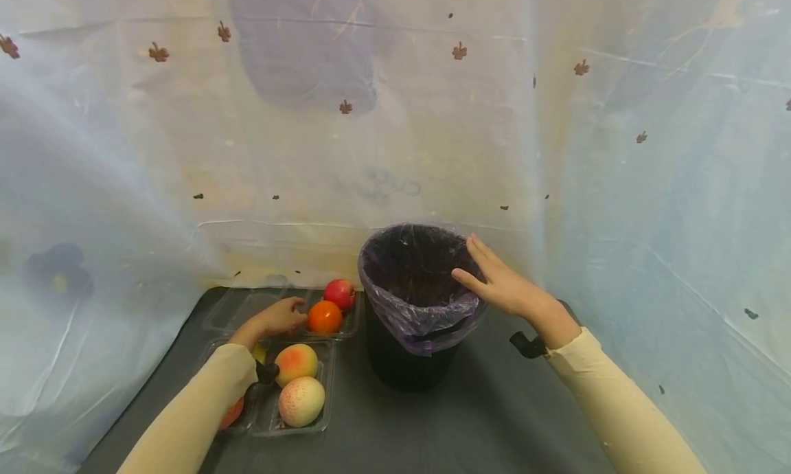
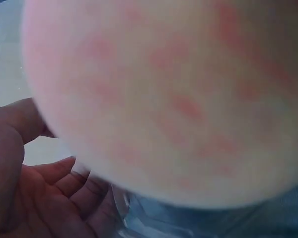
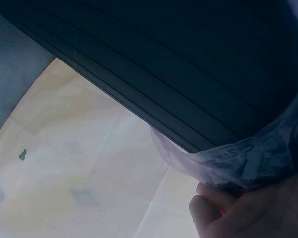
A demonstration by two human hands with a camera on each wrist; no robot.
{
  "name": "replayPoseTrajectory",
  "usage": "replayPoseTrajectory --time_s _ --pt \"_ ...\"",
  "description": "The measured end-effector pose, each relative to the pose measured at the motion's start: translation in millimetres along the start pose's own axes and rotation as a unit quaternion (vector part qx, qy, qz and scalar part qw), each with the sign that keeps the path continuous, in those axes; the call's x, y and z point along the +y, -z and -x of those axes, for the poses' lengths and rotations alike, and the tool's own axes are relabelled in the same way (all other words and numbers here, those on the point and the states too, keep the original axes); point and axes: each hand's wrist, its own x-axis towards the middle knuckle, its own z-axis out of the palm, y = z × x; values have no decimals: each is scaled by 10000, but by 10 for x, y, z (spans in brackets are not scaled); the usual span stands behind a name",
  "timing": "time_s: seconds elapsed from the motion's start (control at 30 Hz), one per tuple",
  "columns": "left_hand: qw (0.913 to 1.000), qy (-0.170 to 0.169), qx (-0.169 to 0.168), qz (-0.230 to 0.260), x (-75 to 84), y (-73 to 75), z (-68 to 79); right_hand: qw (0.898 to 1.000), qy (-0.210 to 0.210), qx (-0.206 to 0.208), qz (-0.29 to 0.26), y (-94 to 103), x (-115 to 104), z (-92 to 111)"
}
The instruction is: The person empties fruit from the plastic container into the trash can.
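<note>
My left hand [image 1: 281, 318] reaches over the clear plastic trays, fingers loosely bent beside a round orange fruit [image 1: 324, 317]. Whether the fingertips touch that fruit, I cannot tell. Behind it sits a red apple [image 1: 340, 294] in the same tray [image 1: 338, 335]. In the left wrist view a pale fruit with red spots [image 2: 159, 99] fills most of the picture, in front of the relaxed fingers [image 2: 84, 198]. My right hand [image 1: 503, 281] rests at the right rim of a black bin [image 1: 408, 371] lined with a purple bag [image 1: 408, 323], its fingers extended in the head view.
A nearer clear tray [image 1: 290, 433] holds a yellow-red fruit [image 1: 296, 364] and a speckled peach [image 1: 301, 401]. Under the left forearm a reddish fruit [image 1: 231, 415] is partly hidden. A patterned plastic sheet [image 1: 432, 151] hangs around the dark table [image 1: 507, 419].
</note>
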Motion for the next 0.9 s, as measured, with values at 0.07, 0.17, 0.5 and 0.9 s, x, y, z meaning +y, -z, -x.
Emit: replayPoseTrajectory --time_s 0.07,0.17,0.5,0.9 --pt "10000 2 61 -70 19 -4 -4 10000 0 -3 3 1 -4 2" --pt "9999 -3 123 -84 49 -15 -4 10000 -12 -3 -23 1 -13 6" --pt "9993 -223 279 113 88 -55 -12 10000 -52 -6 -66 -4 -9 3" --pt "9904 -240 162 1348 115 -37 -5 9999 -18 -2 -108 7 -19 7"
